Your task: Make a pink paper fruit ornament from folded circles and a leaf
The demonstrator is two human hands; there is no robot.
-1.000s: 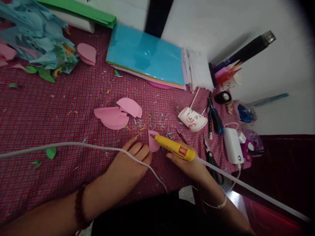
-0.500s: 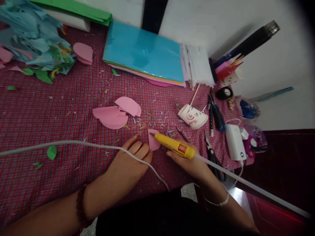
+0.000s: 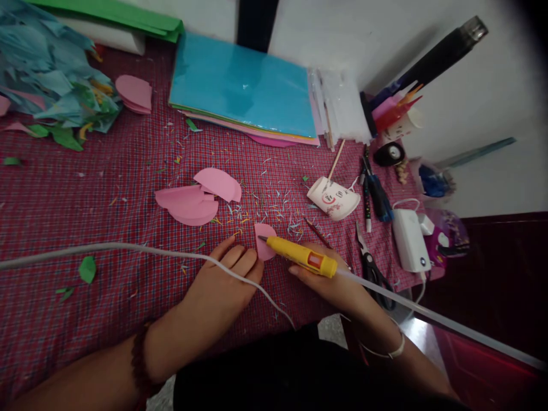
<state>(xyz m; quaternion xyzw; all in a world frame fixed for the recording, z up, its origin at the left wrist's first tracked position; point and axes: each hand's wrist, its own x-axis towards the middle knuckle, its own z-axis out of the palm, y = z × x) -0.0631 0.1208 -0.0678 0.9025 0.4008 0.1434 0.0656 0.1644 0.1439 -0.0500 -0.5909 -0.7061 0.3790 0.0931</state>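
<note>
Just below the frame's centre, the person's right hand point(image 3: 329, 285) grips a yellow glue gun point(image 3: 302, 255), its tip at a pink paper piece point(image 3: 262, 251). The left hand point(image 3: 225, 285), fingers bent, lies beside that piece; whether it pinches anything cannot be told.

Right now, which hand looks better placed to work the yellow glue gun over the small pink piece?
Probably the right hand: it holds the yellow glue gun, whose tip is over the small pink piece. The left hand lies beside that piece, so it seems better placed for steadying.
</note>
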